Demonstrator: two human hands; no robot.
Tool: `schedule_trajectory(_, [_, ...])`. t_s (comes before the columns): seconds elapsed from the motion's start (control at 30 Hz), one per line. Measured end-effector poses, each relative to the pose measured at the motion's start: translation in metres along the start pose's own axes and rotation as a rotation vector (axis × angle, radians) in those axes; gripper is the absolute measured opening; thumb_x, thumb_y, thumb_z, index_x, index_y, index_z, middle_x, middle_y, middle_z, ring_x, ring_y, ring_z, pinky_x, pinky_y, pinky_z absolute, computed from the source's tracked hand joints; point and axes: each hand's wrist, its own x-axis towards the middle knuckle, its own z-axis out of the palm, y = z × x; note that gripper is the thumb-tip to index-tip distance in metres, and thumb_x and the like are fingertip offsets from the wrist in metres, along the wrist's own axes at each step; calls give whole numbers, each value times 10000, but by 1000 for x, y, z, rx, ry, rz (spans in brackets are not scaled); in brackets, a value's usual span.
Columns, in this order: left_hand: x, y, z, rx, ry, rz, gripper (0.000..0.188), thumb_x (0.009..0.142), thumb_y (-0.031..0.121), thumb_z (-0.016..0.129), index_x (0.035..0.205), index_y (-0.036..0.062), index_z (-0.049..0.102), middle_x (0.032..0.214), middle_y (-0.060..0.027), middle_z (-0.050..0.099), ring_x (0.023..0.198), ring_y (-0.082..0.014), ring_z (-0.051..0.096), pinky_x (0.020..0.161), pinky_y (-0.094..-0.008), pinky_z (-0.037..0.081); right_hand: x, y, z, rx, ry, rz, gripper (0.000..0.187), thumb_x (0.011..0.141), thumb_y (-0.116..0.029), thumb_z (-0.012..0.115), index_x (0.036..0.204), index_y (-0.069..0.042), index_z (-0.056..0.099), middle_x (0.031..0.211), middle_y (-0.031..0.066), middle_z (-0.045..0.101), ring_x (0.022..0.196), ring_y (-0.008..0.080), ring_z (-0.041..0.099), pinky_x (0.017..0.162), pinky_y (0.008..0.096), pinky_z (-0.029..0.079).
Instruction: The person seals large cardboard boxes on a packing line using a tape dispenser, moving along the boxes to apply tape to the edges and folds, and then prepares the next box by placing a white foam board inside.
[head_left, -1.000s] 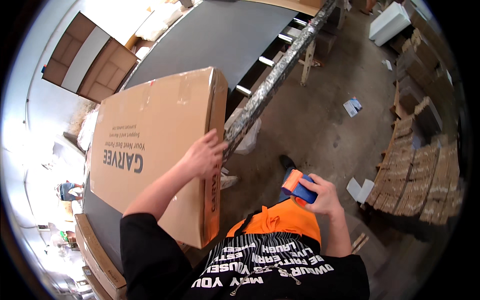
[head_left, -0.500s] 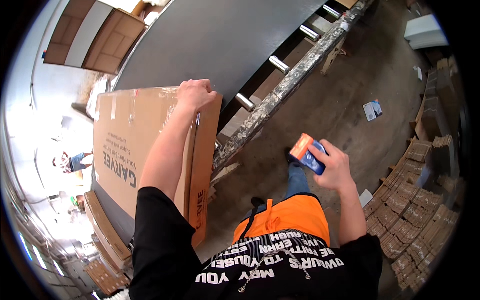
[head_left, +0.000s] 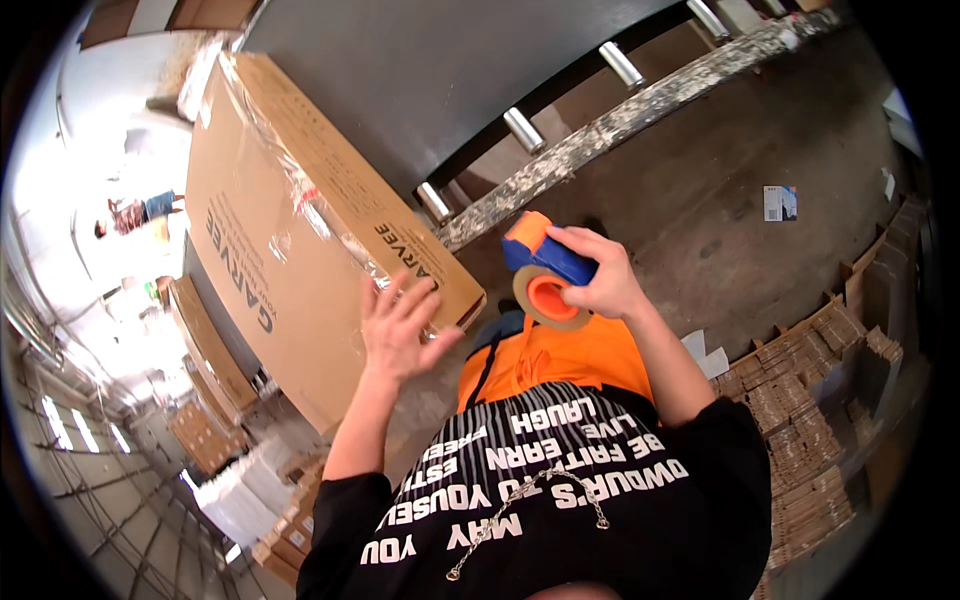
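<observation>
A large brown cardboard box (head_left: 275, 290) stands tilted on the dark conveyor at my left, its narrow printed side turned toward me. Shiny clear tape runs along the edge between that side and the broad face. My left hand (head_left: 398, 328) is spread open by the box's near lower corner; whether the fingertips touch the cardboard I cannot tell. In my right hand (head_left: 608, 278) is a blue and orange tape dispenser (head_left: 556, 260), its tan roll on an orange hub facing me. It is held to the right of the box corner, apart from it.
The dark conveyor surface (head_left: 400, 85) has metal rollers (head_left: 522, 130) along a worn, paint-flecked rail (head_left: 600, 125). Stacked flattened cardboard (head_left: 790, 420) stands at the right. A printed card (head_left: 780, 203) lies on the floor. Another person (head_left: 140, 212) is far off at the left.
The box has turned so its narrow taped side shows. My left hand has left its upper corner and come nearer me, fingers spread. My right hand has brought the tape dispenser left, toward the box.
</observation>
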Motion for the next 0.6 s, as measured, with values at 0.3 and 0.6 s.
schedule_trajectory(0.3, [13, -32, 19, 61, 94, -379, 735, 943, 323, 500, 1522, -16, 198, 1597, -216, 151, 1485, -399, 85, 1194, -507, 58, 113, -5, 46, 436, -393, 327, 707, 590, -45, 685, 1294, -50, 624, 827, 36, 671, 685, 82, 604, 641, 242, 500])
schedule_trajectory(0.6, [4, -39, 26, -96, 394, -218, 656, 995, 341, 418, 1519, -4, 227, 1591, -185, 202, 1473, -439, 85, 1185, -543, 47, 138, -43, 92, 7, -942, 339, 672, 477, -96, 678, 1147, -98, 728, 631, 21, 627, 510, 89, 537, 475, 261, 441])
